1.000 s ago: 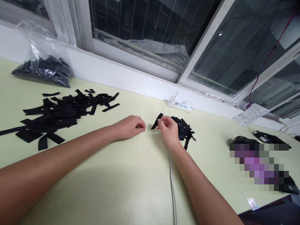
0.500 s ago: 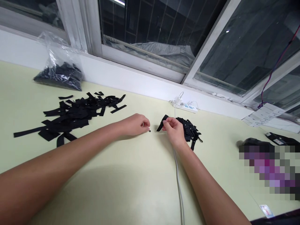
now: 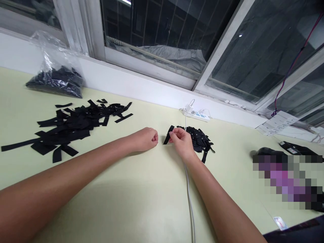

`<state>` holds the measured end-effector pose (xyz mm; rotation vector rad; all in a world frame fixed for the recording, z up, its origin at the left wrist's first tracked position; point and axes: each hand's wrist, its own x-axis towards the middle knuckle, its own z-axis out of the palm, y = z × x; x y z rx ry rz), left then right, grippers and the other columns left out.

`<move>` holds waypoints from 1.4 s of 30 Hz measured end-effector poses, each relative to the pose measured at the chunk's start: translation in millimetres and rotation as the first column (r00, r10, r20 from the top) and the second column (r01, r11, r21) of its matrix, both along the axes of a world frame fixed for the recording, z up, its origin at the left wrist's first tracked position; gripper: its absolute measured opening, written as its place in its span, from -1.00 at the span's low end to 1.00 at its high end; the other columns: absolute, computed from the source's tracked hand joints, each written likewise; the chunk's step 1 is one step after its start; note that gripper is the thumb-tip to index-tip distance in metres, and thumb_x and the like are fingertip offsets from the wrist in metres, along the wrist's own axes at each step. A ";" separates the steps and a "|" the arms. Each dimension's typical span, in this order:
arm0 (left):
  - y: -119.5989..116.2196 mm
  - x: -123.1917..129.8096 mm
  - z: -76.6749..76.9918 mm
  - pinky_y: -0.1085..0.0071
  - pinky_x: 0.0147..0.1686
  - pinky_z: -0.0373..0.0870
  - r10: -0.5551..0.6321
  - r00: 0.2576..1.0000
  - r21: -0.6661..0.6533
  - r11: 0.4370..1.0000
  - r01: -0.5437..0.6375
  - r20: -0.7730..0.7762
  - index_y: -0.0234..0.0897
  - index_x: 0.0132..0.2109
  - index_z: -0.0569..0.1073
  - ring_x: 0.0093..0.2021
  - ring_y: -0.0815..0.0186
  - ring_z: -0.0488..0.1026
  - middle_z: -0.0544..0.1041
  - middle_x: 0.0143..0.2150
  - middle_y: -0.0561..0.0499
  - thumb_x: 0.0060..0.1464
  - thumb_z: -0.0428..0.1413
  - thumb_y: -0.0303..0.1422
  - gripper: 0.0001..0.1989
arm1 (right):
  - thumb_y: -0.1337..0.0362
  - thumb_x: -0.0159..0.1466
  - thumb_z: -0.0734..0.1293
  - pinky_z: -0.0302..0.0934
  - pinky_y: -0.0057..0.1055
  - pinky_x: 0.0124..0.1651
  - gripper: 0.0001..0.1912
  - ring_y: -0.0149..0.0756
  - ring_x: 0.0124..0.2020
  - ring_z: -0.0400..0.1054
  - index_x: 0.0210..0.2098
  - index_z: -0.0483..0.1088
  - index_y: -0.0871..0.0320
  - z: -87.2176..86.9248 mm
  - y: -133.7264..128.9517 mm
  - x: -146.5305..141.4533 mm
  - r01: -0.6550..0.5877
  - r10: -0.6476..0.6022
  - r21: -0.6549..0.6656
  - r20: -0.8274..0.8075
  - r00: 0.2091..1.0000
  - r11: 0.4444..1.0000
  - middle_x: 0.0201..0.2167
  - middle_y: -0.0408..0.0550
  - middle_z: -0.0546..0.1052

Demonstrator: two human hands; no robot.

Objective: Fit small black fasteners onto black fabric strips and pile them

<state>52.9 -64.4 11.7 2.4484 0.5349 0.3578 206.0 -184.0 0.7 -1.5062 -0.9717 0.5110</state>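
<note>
My right hand (image 3: 181,141) pinches a short black strip (image 3: 167,135) that stands tilted above the pale green table (image 3: 121,206). Just left of it, my left hand (image 3: 146,139) is closed and rests low over the tabletop; whatever its fingers hold is hidden. A dense heap of black pieces (image 3: 201,140) lies behind and to the right of my right hand. Farther left, beyond my left forearm, black strips (image 3: 76,123) are spread in a loose pile.
A clear plastic bag (image 3: 57,79) of black pieces leans by the wall at back left. A white power strip (image 3: 197,115) sits at the back, its grey cable (image 3: 189,195) running under my right wrist. Dark items and a blurred purple patch are at right.
My left hand has closed its fingers over the small dark ring that lay on the table; the ring no longer shows. The view has shifted slightly, and the right hand keeps its strip.
</note>
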 end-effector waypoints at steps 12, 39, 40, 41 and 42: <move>-1.4 6.1 -2.6 0.34 -0.18 0.41 0.128 0.956 -0.562 0.826 0.046 0.265 -0.29 -0.23 0.45 -0.24 0.27 0.52 0.57 -0.27 -0.04 -0.04 0.20 -0.32 -0.79 | 0.11 0.01 0.50 0.39 -0.34 -0.24 -0.71 -0.42 -0.49 0.35 -0.42 0.40 0.14 14.7 -6.7 -12.6 -0.349 0.316 -0.034 -0.345 0.884 0.937 -0.53 -0.21 0.45; -13.5 5.8 4.0 0.26 0.00 0.44 0.296 0.928 -0.823 0.567 0.018 0.225 -0.36 -0.20 0.54 -0.23 0.30 0.56 0.63 -0.27 -0.06 -0.10 0.35 -0.31 -0.69 | 0.11 0.15 0.39 0.38 -0.32 -0.27 -0.79 -0.34 -0.45 0.39 -0.38 0.35 0.10 -3.9 1.3 -2.6 -0.236 0.233 -0.025 -0.081 0.969 0.971 -0.50 -0.17 0.47; -13.8 5.8 4.0 0.26 0.01 0.43 0.289 0.931 -0.817 0.577 0.017 0.223 -0.35 -0.20 0.55 -0.21 0.28 0.56 0.63 -0.26 -0.07 -0.10 0.36 -0.30 -0.69 | 0.11 0.17 0.38 0.37 -0.32 -0.27 -0.79 -0.33 -0.45 0.40 -0.37 0.35 0.10 -5.1 1.5 -2.5 -0.228 0.226 -0.028 -0.061 0.972 0.973 -0.49 -0.16 0.48; -14.1 5.9 4.0 0.26 0.01 0.43 0.287 0.932 -0.807 0.591 0.009 0.221 -0.34 -0.19 0.55 -0.19 0.27 0.56 0.63 -0.25 -0.06 -0.11 0.36 -0.29 -0.68 | 0.10 0.18 0.37 0.37 -0.32 -0.28 -0.80 -0.33 -0.45 0.39 -0.36 0.36 0.10 -6.3 1.8 -2.4 -0.216 0.214 -0.034 -0.033 0.976 0.976 -0.49 -0.16 0.48; -14.4 6.0 3.9 0.26 0.00 0.43 0.294 0.930 -0.794 0.608 -0.005 0.219 -0.33 -0.19 0.55 -0.18 0.27 0.56 0.63 -0.25 -0.05 -0.11 0.37 -0.28 -0.67 | 0.10 0.20 0.35 0.36 -0.33 -0.28 -0.80 -0.33 -0.45 0.39 -0.35 0.36 0.10 -7.5 2.0 -2.3 -0.201 0.201 -0.041 0.001 0.980 0.979 -0.48 -0.15 0.48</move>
